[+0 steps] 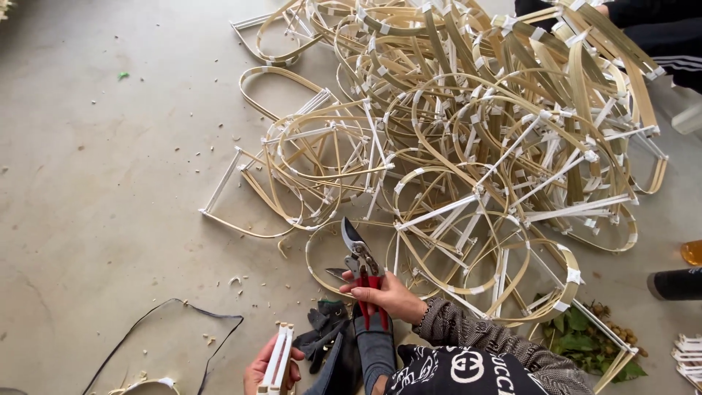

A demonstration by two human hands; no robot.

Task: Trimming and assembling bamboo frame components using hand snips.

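Right hand: the right hand (384, 295) is closed around the red handles of a pair of pruning shears (360, 265), low in the view at about 6 o'clock; the grey blades stand open and point up toward 12 o'clock.
Left hand: the left hand (265, 366) sits at about 7 o'clock by the bottom edge, fingers wrapped around a short bundle of pale sticks (278, 357) held upright.
Shears and pile: the blade tips lie just beside the lower edge of the pile of bamboo frames (482, 139); whether they touch a strip is hard to tell from this angle.
Pile: bent bamboo hoops and straight white-taped sticks, tangled together, fill the view from 12 to 4 o'clock.
Gloves: a pair of dark gloves (325, 333) lies between the two hands, at 6 o'clock.
Cord: a thin black cord (172, 311) loops over the floor at 8 o'clock, left of the left hand.
Floor: the grey concrete floor (110, 183) carries small wood chips, thickest near the pile's left edge.
Leaves: green leaves (581, 340) lie at 4 o'clock under the pile's lower right corner.
Other person: a dark trouser leg (658, 29) shows at 1 o'clock, behind the pile.
Shoe: a black shoe tip (676, 284) enters at 3 o'clock.
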